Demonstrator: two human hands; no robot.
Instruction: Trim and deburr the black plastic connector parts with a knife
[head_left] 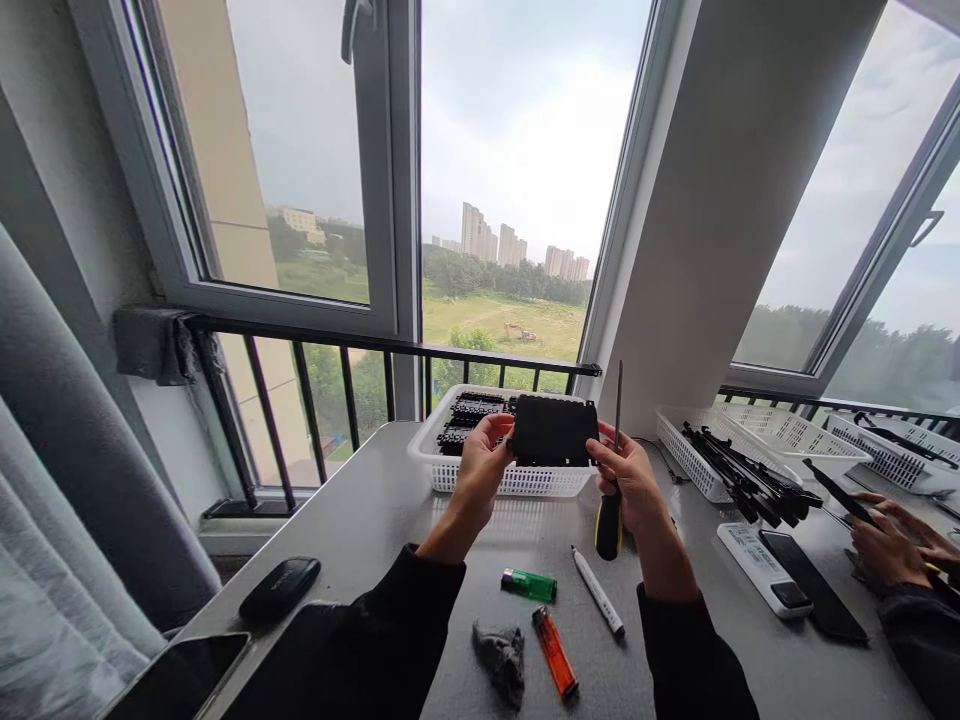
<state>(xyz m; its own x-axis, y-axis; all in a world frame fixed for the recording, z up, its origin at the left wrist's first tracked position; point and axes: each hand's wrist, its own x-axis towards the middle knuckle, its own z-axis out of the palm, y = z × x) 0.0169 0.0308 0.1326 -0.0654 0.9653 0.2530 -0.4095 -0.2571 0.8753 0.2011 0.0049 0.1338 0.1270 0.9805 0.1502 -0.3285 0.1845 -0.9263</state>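
A flat black plastic panel with a notched edge is held up between both hands, in front of a white basket. My left hand pinches its left side. On the panel's right edge are the fingers of my right hand, which also grips a screwdriver with a black and yellow handle, its shaft pointing up. More black plastic parts lie inside the basket behind the panel; the panel covers some of them. Below the hands, a white marker rests on the table.
A green lighter, an orange lighter and a crumpled grey cloth lie near me. At left are a black case and a phone. A power strip and a co-worker's hands are at right.
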